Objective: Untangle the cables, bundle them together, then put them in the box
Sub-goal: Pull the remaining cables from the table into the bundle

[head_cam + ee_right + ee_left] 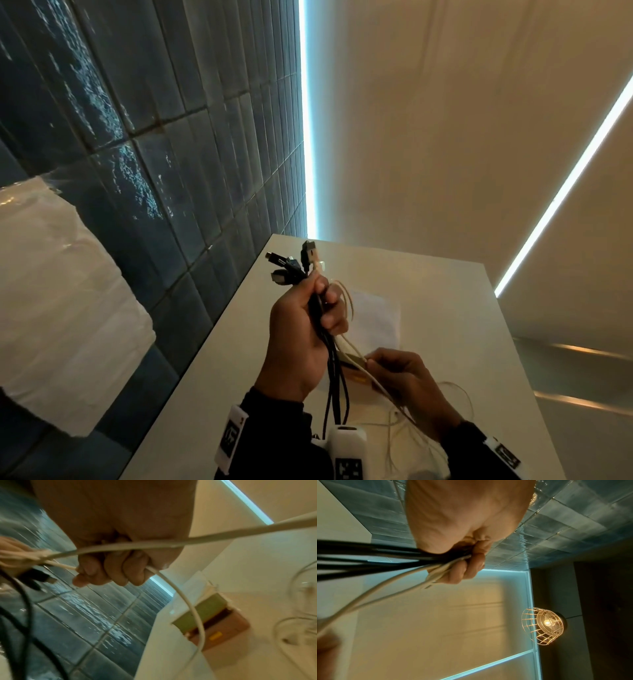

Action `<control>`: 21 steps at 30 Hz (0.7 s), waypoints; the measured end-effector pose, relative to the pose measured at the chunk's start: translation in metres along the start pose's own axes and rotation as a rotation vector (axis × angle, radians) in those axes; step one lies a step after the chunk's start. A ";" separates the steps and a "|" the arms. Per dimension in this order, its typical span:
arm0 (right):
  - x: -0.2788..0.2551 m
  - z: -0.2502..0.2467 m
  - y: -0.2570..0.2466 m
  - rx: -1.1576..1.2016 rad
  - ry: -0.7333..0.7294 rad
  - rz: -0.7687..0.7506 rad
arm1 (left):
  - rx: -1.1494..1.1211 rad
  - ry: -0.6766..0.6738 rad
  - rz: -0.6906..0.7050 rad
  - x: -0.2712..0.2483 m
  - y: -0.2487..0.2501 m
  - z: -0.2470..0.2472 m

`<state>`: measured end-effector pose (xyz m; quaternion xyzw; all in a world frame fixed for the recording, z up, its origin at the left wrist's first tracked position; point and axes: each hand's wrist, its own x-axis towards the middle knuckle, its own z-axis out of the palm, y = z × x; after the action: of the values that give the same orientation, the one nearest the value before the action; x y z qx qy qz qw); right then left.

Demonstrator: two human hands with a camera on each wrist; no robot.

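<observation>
A cardboard box (221, 623) stands open on the white table (428, 284), beside the blue tiled wall (154, 137); its inside looks dark and what it holds cannot be told. In the head view the box is mostly hidden behind the hands.

The left hand (298, 339) is raised above the table, its grip clamped around a bunch of cables (334, 387): several black ones and a few white ones. The plug ends (294, 263) stick out above the fist, and the black lengths hang down below it toward the person. In the left wrist view the fingers (467, 568) curl tightly over the white strands.

The right hand (407, 387) sits just below and to the right of the left, its grip closed on one white cable (195, 609), which runs from the bunch through the fist and curves down in front of the box. More thin white cable (459, 404) lies looped on the table near the right wrist.
</observation>
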<state>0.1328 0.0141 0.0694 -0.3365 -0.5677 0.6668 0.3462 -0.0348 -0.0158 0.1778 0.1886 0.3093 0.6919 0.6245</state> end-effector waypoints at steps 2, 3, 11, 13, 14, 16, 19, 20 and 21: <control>-0.001 -0.007 0.018 -0.032 0.039 0.056 | -0.007 -0.019 0.026 0.001 0.003 -0.003; 0.000 -0.010 0.026 -0.041 0.058 0.078 | -0.008 -0.026 0.037 0.002 0.004 -0.003; 0.003 -0.038 0.056 -0.210 0.154 0.268 | 0.068 0.006 0.077 0.005 0.004 -0.007; 0.002 -0.048 0.057 -0.188 0.176 0.313 | 0.081 0.032 0.075 0.007 0.005 -0.010; 0.003 -0.052 0.057 -0.179 0.191 0.325 | 0.090 0.044 0.069 0.008 0.005 -0.011; 0.005 -0.058 0.050 -0.156 0.246 0.312 | 0.128 0.069 0.055 0.010 0.004 -0.012; 0.014 -0.059 0.023 -0.018 0.362 0.206 | 0.223 0.121 0.047 0.013 0.000 -0.010; 0.017 -0.056 0.009 0.042 0.370 0.150 | 0.246 0.139 0.038 0.014 -0.003 -0.009; 0.019 -0.051 -0.006 0.091 0.353 0.087 | 0.260 0.156 0.017 0.016 -0.007 -0.008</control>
<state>0.1664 0.0575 0.0676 -0.4563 -0.4522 0.6369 0.4261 -0.0374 -0.0020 0.1649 0.2163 0.4421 0.6639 0.5630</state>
